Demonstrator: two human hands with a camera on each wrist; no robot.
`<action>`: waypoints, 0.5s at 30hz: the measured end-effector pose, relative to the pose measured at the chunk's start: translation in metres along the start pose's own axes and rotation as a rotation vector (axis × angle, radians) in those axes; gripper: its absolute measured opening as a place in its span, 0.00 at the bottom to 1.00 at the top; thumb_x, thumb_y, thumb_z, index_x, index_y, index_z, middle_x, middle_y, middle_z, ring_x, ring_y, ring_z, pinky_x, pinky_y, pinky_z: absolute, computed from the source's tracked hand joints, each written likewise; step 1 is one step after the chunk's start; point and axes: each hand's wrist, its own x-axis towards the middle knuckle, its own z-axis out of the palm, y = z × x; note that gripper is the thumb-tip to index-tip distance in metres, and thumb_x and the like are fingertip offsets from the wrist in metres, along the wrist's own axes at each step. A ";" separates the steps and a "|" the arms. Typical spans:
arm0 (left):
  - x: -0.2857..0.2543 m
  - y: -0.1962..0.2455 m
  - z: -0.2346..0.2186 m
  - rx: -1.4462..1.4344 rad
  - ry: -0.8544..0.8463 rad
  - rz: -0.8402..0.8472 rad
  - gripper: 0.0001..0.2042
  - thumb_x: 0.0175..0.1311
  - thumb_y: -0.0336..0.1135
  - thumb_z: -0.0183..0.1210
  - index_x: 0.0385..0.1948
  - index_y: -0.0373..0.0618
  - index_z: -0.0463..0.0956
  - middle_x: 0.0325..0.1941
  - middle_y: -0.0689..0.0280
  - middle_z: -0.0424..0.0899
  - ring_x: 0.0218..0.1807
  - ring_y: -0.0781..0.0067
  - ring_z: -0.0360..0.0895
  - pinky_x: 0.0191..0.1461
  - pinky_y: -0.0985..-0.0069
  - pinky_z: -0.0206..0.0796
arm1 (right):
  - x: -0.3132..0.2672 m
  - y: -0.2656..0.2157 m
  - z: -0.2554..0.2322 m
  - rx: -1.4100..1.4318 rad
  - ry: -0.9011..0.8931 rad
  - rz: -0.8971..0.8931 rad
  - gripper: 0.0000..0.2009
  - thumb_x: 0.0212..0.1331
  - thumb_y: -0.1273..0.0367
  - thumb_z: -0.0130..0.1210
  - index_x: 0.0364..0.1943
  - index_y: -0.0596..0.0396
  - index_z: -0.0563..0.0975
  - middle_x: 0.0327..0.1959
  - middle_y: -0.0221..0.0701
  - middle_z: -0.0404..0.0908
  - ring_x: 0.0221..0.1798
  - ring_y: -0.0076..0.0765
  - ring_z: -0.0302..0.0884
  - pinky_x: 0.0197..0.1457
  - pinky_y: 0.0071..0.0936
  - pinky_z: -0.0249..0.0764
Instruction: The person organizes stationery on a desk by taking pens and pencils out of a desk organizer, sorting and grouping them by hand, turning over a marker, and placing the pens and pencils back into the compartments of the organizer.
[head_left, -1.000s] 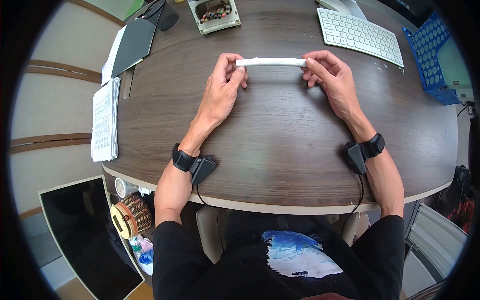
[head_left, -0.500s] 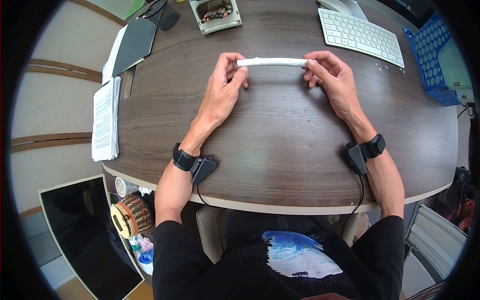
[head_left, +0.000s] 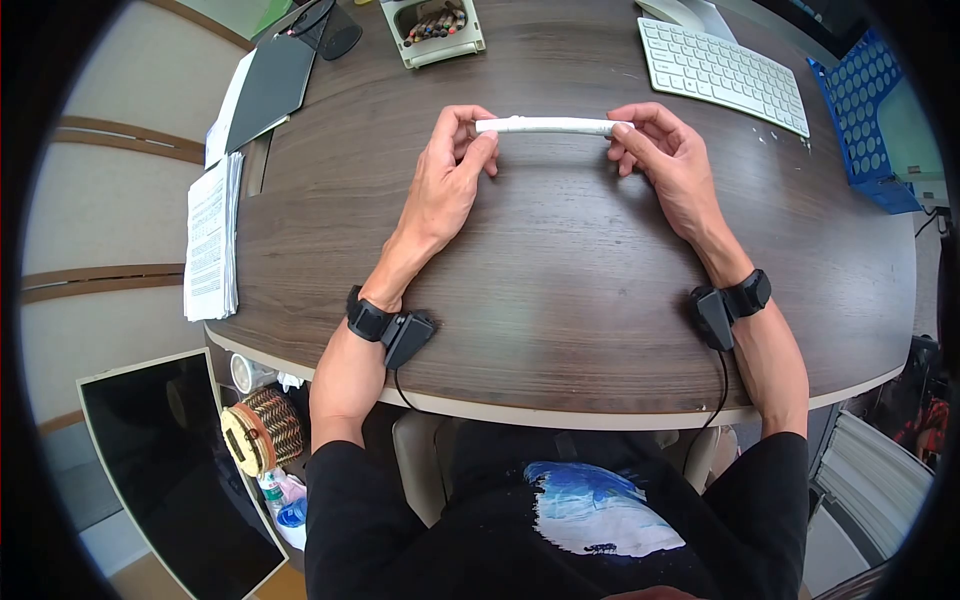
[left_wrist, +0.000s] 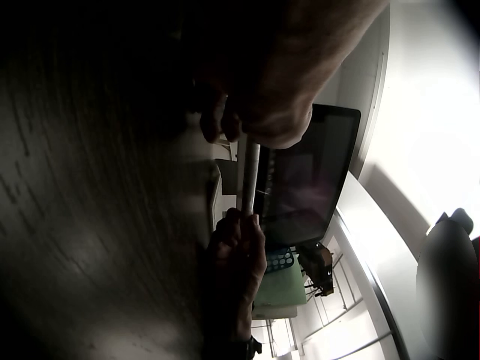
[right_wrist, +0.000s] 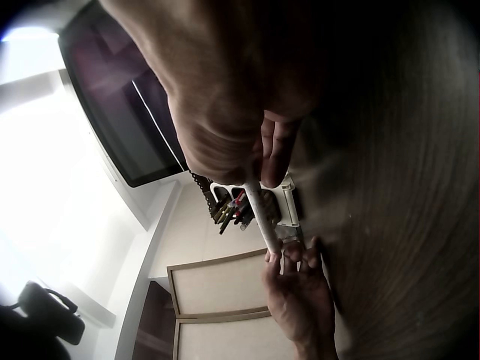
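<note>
A slim white roll (head_left: 555,125), which looks like rolled-up paper, is held level above the desk. My left hand (head_left: 448,175) pinches its left end between thumb and fingers. At the opposite end, the thumb and fingers of my right hand (head_left: 675,165) grip it in the same way. The left wrist view shows the roll (left_wrist: 251,176) stretching from the near left hand (left_wrist: 277,112) to the right hand (left_wrist: 238,251). In the right wrist view the roll (right_wrist: 261,217) spans both hands too, its near end hidden behind the right-hand fingers.
On the brown desk (head_left: 560,300), a holder (head_left: 443,52) of coloured pencils stands at the back. A white keyboard (head_left: 720,75) and a blue perforated file box (head_left: 860,120) are at the right. Paper stacks (head_left: 210,240) lie along the left edge, near a dark folder (head_left: 270,95).
Both hands keep their hold on the ends of the roll and barely shift. Faint marks seen on the roll's surface earlier show less now.
</note>
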 end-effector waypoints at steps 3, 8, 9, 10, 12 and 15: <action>0.000 -0.001 0.000 0.011 0.005 -0.015 0.09 0.85 0.34 0.54 0.58 0.41 0.73 0.42 0.70 0.79 0.43 0.79 0.76 0.54 0.75 0.70 | 0.000 0.001 0.000 -0.023 0.004 -0.001 0.15 0.74 0.65 0.66 0.56 0.60 0.83 0.41 0.32 0.88 0.41 0.22 0.82 0.47 0.22 0.78; 0.000 0.000 0.001 0.017 0.022 0.000 0.09 0.84 0.32 0.56 0.58 0.42 0.73 0.44 0.70 0.79 0.43 0.80 0.77 0.53 0.76 0.69 | 0.000 0.003 -0.002 -0.037 -0.005 -0.001 0.15 0.73 0.66 0.67 0.57 0.59 0.82 0.40 0.31 0.88 0.39 0.21 0.81 0.48 0.22 0.76; -0.001 0.002 0.001 0.029 0.024 -0.008 0.09 0.84 0.32 0.56 0.58 0.42 0.73 0.45 0.70 0.79 0.43 0.81 0.77 0.52 0.77 0.69 | 0.000 0.003 -0.001 -0.039 -0.006 -0.005 0.15 0.73 0.66 0.67 0.57 0.59 0.82 0.40 0.32 0.88 0.39 0.21 0.81 0.48 0.22 0.76; -0.001 0.003 0.002 0.040 0.026 -0.015 0.10 0.83 0.32 0.56 0.58 0.42 0.73 0.46 0.70 0.80 0.43 0.81 0.78 0.52 0.77 0.68 | 0.000 0.003 -0.001 -0.042 -0.007 -0.009 0.15 0.73 0.66 0.67 0.57 0.59 0.82 0.39 0.32 0.88 0.39 0.21 0.80 0.48 0.22 0.76; -0.001 0.002 0.001 0.044 0.029 -0.013 0.10 0.83 0.32 0.56 0.58 0.42 0.73 0.47 0.69 0.80 0.43 0.81 0.78 0.51 0.78 0.68 | 0.000 0.003 -0.001 -0.041 -0.008 -0.008 0.15 0.73 0.66 0.67 0.57 0.59 0.82 0.39 0.31 0.88 0.39 0.21 0.81 0.48 0.22 0.76; -0.001 0.000 0.001 0.045 0.031 -0.011 0.10 0.83 0.32 0.57 0.59 0.42 0.73 0.49 0.69 0.80 0.44 0.82 0.78 0.51 0.78 0.68 | 0.000 0.003 -0.001 -0.038 -0.009 -0.012 0.15 0.73 0.66 0.67 0.57 0.59 0.82 0.40 0.31 0.88 0.39 0.21 0.81 0.48 0.22 0.77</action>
